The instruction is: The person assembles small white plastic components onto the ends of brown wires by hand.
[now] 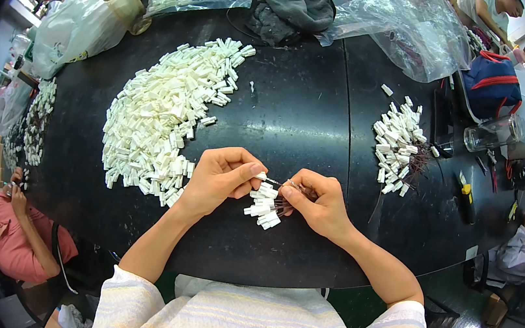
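White connectors (pixel 263 211) hang in a fan below your fingertips, in front of you over the black table (pixel 278 251). Your right hand (pixel 317 200) grasps their dark wires (pixel 281 205); your left hand (pixel 225 174) pinches what seems to be another connector's end. To work well, probably hold that wire straight, grip close to its tip and move the piece in line with it, never bending. Count one bundle in hand, one big loose heap (pixel 157 112) at left, one smaller wired heap (pixel 398 144) at right; single pieces overlap too much to count.
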Available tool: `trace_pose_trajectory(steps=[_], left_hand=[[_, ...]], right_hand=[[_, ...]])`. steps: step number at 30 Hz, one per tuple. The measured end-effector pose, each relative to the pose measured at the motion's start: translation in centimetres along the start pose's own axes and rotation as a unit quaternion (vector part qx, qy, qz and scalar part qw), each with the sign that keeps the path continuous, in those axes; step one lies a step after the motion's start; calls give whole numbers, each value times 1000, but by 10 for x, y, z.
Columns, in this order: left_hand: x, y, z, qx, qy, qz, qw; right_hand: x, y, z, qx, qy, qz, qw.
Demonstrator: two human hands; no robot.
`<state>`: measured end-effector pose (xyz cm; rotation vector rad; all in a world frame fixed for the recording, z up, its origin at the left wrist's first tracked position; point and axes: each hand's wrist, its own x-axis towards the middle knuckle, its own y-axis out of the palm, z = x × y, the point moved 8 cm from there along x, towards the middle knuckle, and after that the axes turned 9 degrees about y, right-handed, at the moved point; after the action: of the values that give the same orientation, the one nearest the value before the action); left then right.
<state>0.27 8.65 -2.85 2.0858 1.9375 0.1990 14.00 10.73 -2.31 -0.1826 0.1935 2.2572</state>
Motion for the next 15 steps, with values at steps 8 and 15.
trace_pose_trajectory(steps=[8, 15], left_hand=[[-1, -2, -3, 25, 6, 4, 1000], [-2, -2, -5, 34, 8, 11, 999]], right_hand=[[-1, -1, 3, -18, -6, -3, 1000], [0, -2, 0, -5, -4, -6, 1000]])
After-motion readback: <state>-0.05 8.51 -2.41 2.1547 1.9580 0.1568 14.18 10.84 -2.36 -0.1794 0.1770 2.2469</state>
